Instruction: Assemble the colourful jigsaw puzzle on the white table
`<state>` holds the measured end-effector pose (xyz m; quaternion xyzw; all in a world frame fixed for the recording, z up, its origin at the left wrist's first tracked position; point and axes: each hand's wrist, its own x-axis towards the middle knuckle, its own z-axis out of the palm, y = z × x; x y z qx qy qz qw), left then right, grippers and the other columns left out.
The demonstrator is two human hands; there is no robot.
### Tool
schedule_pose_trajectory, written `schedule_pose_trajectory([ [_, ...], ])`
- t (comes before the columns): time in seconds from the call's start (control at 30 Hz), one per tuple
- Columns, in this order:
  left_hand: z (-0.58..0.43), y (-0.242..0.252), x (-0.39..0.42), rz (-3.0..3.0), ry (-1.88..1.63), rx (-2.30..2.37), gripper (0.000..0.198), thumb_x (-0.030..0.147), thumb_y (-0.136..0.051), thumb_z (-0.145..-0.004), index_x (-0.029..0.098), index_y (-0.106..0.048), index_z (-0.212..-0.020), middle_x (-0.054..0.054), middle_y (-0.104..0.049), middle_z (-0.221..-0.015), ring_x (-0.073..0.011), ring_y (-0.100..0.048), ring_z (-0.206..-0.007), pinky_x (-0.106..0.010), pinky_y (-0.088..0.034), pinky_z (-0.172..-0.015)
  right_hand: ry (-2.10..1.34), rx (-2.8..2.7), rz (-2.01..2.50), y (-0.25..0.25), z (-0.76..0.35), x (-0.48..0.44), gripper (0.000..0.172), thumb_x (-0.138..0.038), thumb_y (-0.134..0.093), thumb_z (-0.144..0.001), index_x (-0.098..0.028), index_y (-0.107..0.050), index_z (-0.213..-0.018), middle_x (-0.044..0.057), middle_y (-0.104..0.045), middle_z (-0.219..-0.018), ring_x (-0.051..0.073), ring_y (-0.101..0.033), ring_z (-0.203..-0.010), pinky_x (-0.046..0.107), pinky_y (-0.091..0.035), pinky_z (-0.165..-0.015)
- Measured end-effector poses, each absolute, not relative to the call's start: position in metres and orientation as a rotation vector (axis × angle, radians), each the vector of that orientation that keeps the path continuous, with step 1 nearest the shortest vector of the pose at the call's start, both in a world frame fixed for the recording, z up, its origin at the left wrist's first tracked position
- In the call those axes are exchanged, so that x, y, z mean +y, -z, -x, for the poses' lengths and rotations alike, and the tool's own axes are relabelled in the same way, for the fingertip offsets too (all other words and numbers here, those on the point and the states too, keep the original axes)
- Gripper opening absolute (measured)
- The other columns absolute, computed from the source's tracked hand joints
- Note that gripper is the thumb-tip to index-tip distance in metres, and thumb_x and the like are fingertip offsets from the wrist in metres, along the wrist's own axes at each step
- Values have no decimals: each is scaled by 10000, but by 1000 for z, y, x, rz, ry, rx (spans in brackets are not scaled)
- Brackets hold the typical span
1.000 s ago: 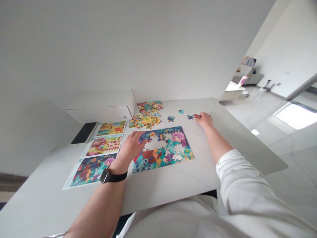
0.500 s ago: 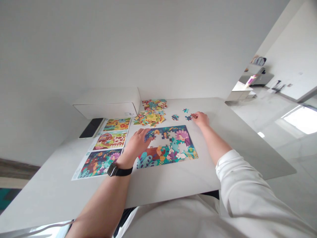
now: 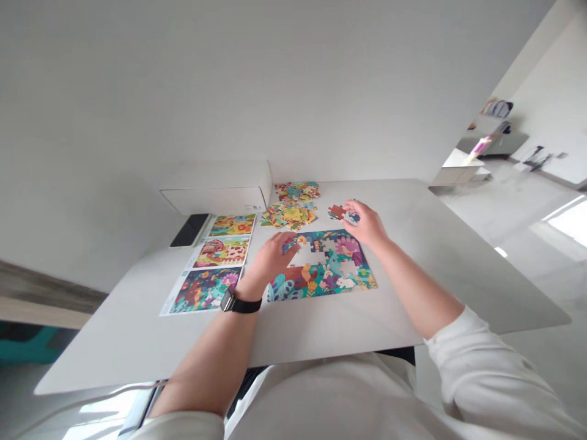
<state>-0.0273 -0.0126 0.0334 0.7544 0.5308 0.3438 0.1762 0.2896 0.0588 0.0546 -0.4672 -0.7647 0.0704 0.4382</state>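
Note:
A partly filled jigsaw puzzle (image 3: 316, 282) with animals and plants lies on the table, with gaps in its middle and right side. My left hand (image 3: 275, 252), a black watch on its wrist, rests at the puzzle's upper left edge, thumb and fingers apart. My right hand (image 3: 364, 225) is just beyond the upper right edge, its fingertips on a brown puzzle piece (image 3: 337, 212). Other loose pieces near this hand are mostly hidden behind its fingers. Past my left hand, a yellow pile of puzzle pieces (image 3: 291, 215) lies in front of a second mixed pile (image 3: 298, 190).
A sheet with three printed pictures (image 3: 215, 263) lies left of the puzzle. Beside it is a dark phone (image 3: 190, 230). A long white box (image 3: 213, 198) stands against the wall at the back left. The white table (image 3: 321, 324) ends at a rounded right corner.
My right hand has moved left and nearer to the puzzle, bringing the brown piece along. My left hand stays at the puzzle's left edge. The view has shifted slightly.

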Motion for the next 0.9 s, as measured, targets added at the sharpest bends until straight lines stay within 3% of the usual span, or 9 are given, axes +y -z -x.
schedule_pose_trajectory([
  [0.1,18,-36,-15,-1825,-1039,1318,427,550,-639,-1006,215,-718,-1259,-93,-794,-1062,-227,-754,-941,-352,-597,-840,-268,-1980,1022,-61,-260,22,514,-264,-773,-891,-295,-655,-1390,65,-788,-1268,264,-776,-1083,458,-636,-1030],
  [0.27,7,-41,-18,-1546,-1078,1159,558,713,-619,-973,182,-715,-1113,-87,-778,-965,-179,-722,-835,-283,-567,-716,-301,-2039,936,-49,-231,-11,523,-226,-738,-916,-306,-633,-1422,63,-776,-1285,259,-779,-1045,441,-655,-976],
  [0.47,6,-37,-16,-1473,-1023,1088,506,667,-778,-869,185,-657,-967,-35,-727,-828,-131,-666,-687,-255,-537,-644,-306,-2124,929,-36,-227,-21,498,-230,-700,-938,-320,-642,-1424,75,-760,-1318,281,-768,-1054,472,-633,-1027],
  [0.6,6,-33,-14,-1460,-1038,1086,481,630,-807,-857,187,-633,-927,-35,-732,-807,-124,-653,-653,-262,-535,-633,-371,-2090,922,-34,-229,-22,551,-246,-702,-929,-337,-628,-1468,93,-703,-1427,331,-681,-1308,524,-579,-1136],
  [0.67,6,-33,-13,-1456,-1048,1087,478,628,-809,-857,190,-628,-916,-43,-748,-817,-131,-669,-675,-266,-541,-644,-457,-2030,924,-30,-229,-20,575,-293,-727,-924,-328,-613,-1486,106,-679,-1460,339,-654,-1349,526,-593,-1110],
  [0.77,7,-32,-12,-1465,-1054,1094,474,621,-814,-857,189,-624,-896,-46,-751,-798,-143,-692,-697,-271,-549,-658,-736,-1887,971,-21,-226,-15,536,-411,-735,-940,-312,-620,-1454,101,-744,-1298,300,-742,-1132,467,-648,-941],
  [0.9,6,-31,-13,-1515,-998,1100,441,597,-784,-894,177,-651,-905,-46,-737,-787,-151,-712,-711,-266,-548,-655,-1079,-1698,1003,-11,-222,-8,385,-511,-749,-912,-269,-699,-1208,55,-783,-991,263,-767,-900,426,-635,-842],
])
